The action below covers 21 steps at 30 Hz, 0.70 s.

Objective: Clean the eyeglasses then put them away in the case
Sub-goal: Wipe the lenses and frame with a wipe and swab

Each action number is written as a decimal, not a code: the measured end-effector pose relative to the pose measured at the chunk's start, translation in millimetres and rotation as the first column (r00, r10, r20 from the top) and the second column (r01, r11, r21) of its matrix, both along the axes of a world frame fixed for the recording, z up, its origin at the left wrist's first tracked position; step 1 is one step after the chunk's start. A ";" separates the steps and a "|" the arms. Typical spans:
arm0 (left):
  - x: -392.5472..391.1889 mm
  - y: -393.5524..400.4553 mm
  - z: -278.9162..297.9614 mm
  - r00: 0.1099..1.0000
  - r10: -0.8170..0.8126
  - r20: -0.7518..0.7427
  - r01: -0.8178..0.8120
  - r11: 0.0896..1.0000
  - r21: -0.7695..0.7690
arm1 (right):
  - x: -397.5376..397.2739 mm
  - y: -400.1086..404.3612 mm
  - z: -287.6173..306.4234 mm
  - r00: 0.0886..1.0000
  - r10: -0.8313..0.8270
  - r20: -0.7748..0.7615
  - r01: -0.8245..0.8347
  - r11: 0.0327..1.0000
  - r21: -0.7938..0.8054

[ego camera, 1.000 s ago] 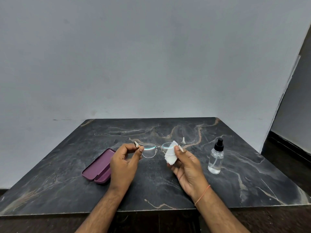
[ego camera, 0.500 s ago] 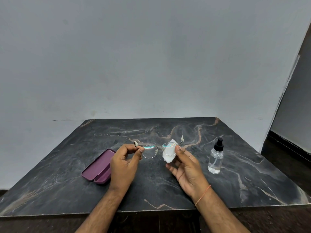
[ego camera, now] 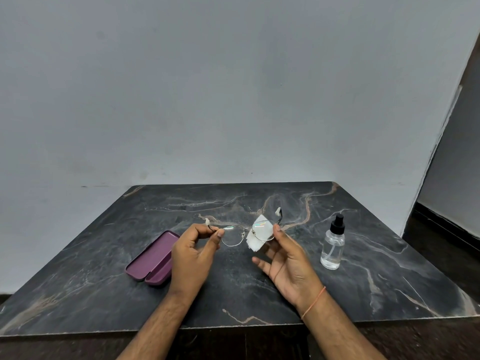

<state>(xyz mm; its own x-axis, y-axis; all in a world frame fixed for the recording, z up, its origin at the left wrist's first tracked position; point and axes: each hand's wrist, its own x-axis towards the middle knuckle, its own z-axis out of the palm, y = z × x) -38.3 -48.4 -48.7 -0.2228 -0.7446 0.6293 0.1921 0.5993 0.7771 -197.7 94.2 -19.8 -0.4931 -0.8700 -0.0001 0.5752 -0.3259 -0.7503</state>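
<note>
Thin wire-framed eyeglasses (ego camera: 235, 236) hang above the middle of the dark marble table (ego camera: 363, 294), temples unfolded and pointing away from me. My left hand (ego camera: 193, 255) pinches the left end of the frame at the hinge. My right hand (ego camera: 284, 258) holds a small white cloth (ego camera: 257, 239) against the right lens, thumb on the near side, other fingers spread behind and below. A closed purple glasses case (ego camera: 152, 257) lies on the table just left of my left hand.
A small clear spray bottle (ego camera: 333, 246) with a black nozzle stands to the right of my right hand. The table's far edge meets a plain grey wall. A dark floor strip shows at the right.
The right thumb has slid off the lens toward its outer edge, so more of the white cloth shows behind the lens. My right fingers have spread. The left hand's pinch is unchanged.
</note>
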 end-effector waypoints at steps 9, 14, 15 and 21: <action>0.9 -4.1 -2.2 1.000 0.018 -0.020 -0.017 1.000 0.022 | -0.5 -2.9 -2.8 1.000 -0.016 -0.008 0.017 0.999 0.029; 2.2 -3.6 -2.1 0.999 0.036 -0.015 -0.036 0.999 -0.012 | -2.8 -2.6 -2.4 0.997 -0.069 -0.017 0.069 0.998 -0.003; 2.6 -3.1 -1.4 0.999 0.033 -0.015 -0.033 0.999 -0.013 | -2.7 -2.6 -2.8 0.998 -0.062 -0.019 0.062 0.998 -0.003; 2.9 -1.4 0.3 0.999 0.028 -0.026 -0.027 1.000 0.013 | 0.3 -5.1 -3.6 0.999 -0.039 -0.017 0.040 0.999 0.030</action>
<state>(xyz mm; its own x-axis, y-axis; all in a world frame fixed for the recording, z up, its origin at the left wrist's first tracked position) -35.5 -49.7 -48.5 -0.1857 -0.7583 0.6249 0.1963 0.5946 0.7797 -197.4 89.1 -23.4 -0.5274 -0.8494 -0.0178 0.5498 -0.3253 -0.7693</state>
